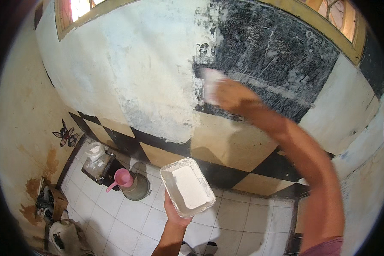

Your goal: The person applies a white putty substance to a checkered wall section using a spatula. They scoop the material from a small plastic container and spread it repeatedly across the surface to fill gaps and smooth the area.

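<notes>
My left hand (178, 213) is closed around the lower side of a rectangular white tub (167, 179), carrying it above the floor. Inside lies smooth white putty (190, 185), and dried smears coat the rim. At the wall, my right hand (234, 96) grips a pale, flat putty spreader (212, 83), blurred by motion. The spreader is at the border where white coating meets a black wall square (281, 55). Left of it the wall (153, 64) is covered in patchy white.
On the tiled floor (132, 215), a pink dipper (123, 177) rests atop a bucket (137, 190). Beside it, a white bag (95, 150) sits on a dark stand. A cardboard box (57, 202) and a pale sack (66, 237) stand by the left wall. Wood-framed windows (328, 23) edge the top.
</notes>
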`<control>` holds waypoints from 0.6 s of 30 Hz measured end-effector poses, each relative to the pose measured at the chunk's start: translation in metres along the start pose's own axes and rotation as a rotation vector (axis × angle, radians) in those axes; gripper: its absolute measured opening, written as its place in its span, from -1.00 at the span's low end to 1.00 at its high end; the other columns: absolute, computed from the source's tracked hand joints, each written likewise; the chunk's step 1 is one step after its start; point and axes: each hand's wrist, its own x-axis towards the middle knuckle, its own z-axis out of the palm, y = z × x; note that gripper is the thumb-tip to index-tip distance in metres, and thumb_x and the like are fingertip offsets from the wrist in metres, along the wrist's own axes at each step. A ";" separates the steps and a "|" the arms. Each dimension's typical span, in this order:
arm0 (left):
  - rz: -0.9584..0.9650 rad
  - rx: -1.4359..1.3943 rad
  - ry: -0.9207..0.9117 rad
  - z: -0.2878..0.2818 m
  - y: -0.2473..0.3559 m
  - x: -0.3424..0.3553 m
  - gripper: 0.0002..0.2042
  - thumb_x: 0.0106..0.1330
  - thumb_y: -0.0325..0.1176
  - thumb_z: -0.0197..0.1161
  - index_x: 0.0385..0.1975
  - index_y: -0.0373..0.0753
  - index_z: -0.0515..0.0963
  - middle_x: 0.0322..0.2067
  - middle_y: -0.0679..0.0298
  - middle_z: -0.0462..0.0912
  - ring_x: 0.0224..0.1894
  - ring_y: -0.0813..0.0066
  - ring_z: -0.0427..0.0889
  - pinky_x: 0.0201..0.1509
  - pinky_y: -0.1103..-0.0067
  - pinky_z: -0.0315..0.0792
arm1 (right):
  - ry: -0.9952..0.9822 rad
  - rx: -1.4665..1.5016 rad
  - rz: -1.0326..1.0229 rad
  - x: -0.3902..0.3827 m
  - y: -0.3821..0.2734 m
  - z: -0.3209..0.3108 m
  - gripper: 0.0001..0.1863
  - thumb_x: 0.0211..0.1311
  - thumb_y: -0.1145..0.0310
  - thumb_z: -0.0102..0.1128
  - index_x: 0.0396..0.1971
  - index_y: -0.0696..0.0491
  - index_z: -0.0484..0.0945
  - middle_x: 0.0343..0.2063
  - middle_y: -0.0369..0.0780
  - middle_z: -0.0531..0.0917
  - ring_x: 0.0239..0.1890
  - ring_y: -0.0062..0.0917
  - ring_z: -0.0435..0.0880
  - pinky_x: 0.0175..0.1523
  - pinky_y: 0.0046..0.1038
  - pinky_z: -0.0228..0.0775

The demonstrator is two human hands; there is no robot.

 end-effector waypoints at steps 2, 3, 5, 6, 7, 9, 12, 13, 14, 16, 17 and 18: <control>0.047 0.035 0.038 -0.014 0.008 -0.004 -0.40 0.51 0.15 -0.25 0.41 -0.06 0.26 0.30 0.24 0.44 0.28 0.16 0.50 0.33 0.16 0.42 | -0.229 0.083 0.267 -0.064 0.013 -0.031 -0.88 0.14 0.38 0.14 -0.41 0.07 0.62 -0.41 -0.15 0.60 -0.14 -0.26 0.64 -0.02 -0.19 0.49; 0.035 0.028 0.034 -0.012 0.006 -0.005 -0.40 0.51 0.15 -0.25 0.40 -0.06 0.26 0.30 0.24 0.45 0.27 0.16 0.50 0.33 0.17 0.41 | 0.171 -0.423 -0.209 -0.123 0.021 -0.050 -0.86 0.12 0.34 0.17 -0.35 0.03 0.60 -0.27 -0.20 0.59 -0.01 -0.27 0.60 0.03 -0.19 0.46; -0.014 0.022 0.022 -0.003 -0.003 -0.003 -0.40 0.51 0.15 -0.24 0.40 -0.07 0.26 0.29 0.24 0.46 0.27 0.17 0.51 0.34 0.19 0.41 | -0.014 -0.440 -0.176 -0.181 0.014 -0.094 -0.85 0.11 0.29 0.18 -0.34 0.01 0.57 -0.17 -0.25 0.56 0.04 -0.31 0.56 0.05 -0.17 0.42; -0.013 0.036 0.014 0.001 -0.008 -0.001 -0.40 0.51 0.14 -0.24 0.40 -0.07 0.26 0.29 0.24 0.46 0.27 0.17 0.51 0.34 0.20 0.41 | -0.051 -0.410 -0.062 -0.187 0.002 -0.109 -0.85 0.08 0.32 0.22 -0.35 0.02 0.56 -0.20 -0.25 0.56 -0.01 -0.30 0.57 0.00 -0.19 0.43; -0.012 0.047 0.013 0.004 -0.013 0.003 -0.41 0.52 0.13 -0.24 0.40 -0.08 0.26 0.28 0.24 0.46 0.27 0.18 0.51 0.34 0.21 0.41 | -0.093 -0.373 0.049 -0.185 -0.014 -0.122 -0.84 0.05 0.35 0.26 -0.35 0.03 0.55 -0.23 -0.24 0.57 -0.06 -0.29 0.59 -0.04 -0.20 0.44; -0.002 0.066 0.028 0.003 -0.021 0.005 -0.42 0.53 0.12 -0.24 0.40 -0.09 0.26 0.28 0.24 0.47 0.26 0.19 0.52 0.34 0.23 0.41 | -0.005 -0.134 0.259 -0.173 -0.048 -0.131 -0.81 0.02 0.43 0.33 -0.36 0.04 0.52 -0.29 -0.25 0.57 -0.16 -0.33 0.61 -0.13 -0.23 0.45; 0.003 0.054 0.031 0.002 -0.028 0.010 -0.44 0.54 0.09 -0.23 0.38 -0.11 0.28 0.26 0.23 0.48 0.25 0.20 0.53 0.33 0.25 0.42 | 0.250 0.562 0.589 -0.148 -0.100 -0.137 -0.77 0.02 0.54 0.37 -0.34 0.07 0.50 -0.38 -0.28 0.57 -0.29 -0.45 0.61 -0.25 -0.30 0.45; 0.007 0.047 0.035 0.000 -0.029 0.011 -0.44 0.54 0.08 -0.23 0.37 -0.11 0.29 0.25 0.23 0.49 0.24 0.21 0.53 0.33 0.25 0.42 | 0.247 0.888 0.700 -0.145 -0.117 -0.136 -0.76 0.04 0.57 0.35 -0.29 0.09 0.50 -0.39 -0.28 0.57 -0.31 -0.49 0.60 -0.27 -0.32 0.45; -0.008 0.038 0.033 0.002 -0.033 0.013 -0.44 0.54 0.08 -0.23 0.37 -0.11 0.29 0.25 0.23 0.49 0.24 0.21 0.53 0.32 0.26 0.42 | 0.240 1.199 0.818 -0.146 -0.133 -0.139 -0.74 0.06 0.60 0.34 -0.25 0.11 0.51 -0.40 -0.28 0.57 -0.33 -0.53 0.59 -0.29 -0.34 0.46; -0.022 0.026 0.025 0.003 -0.039 0.013 -0.44 0.54 0.10 -0.23 0.34 -0.12 0.32 0.23 0.25 0.51 0.23 0.23 0.54 0.31 0.27 0.43 | 0.195 1.468 0.996 -0.138 -0.170 -0.137 -0.71 0.14 0.56 0.30 -0.13 0.15 0.49 -0.34 -0.26 0.59 -0.28 -0.57 0.60 -0.23 -0.40 0.48; -0.019 0.009 0.048 0.001 -0.042 0.014 -0.44 0.53 0.08 -0.21 0.35 -0.13 0.32 0.23 0.22 0.50 0.23 0.21 0.54 0.31 0.24 0.43 | 0.176 1.595 1.085 -0.137 -0.184 -0.139 -0.69 0.18 0.54 0.27 -0.07 0.17 0.49 -0.31 -0.25 0.61 -0.25 -0.59 0.60 -0.20 -0.43 0.49; -0.015 -0.009 0.072 -0.003 -0.045 0.014 -0.45 0.52 0.07 -0.20 0.35 -0.13 0.32 0.24 0.19 0.50 0.23 0.19 0.54 0.32 0.21 0.43 | 0.146 1.643 1.108 -0.136 -0.193 -0.131 -0.65 0.18 0.53 0.28 -0.02 0.19 0.47 -0.29 -0.22 0.62 -0.25 -0.57 0.61 -0.18 -0.44 0.50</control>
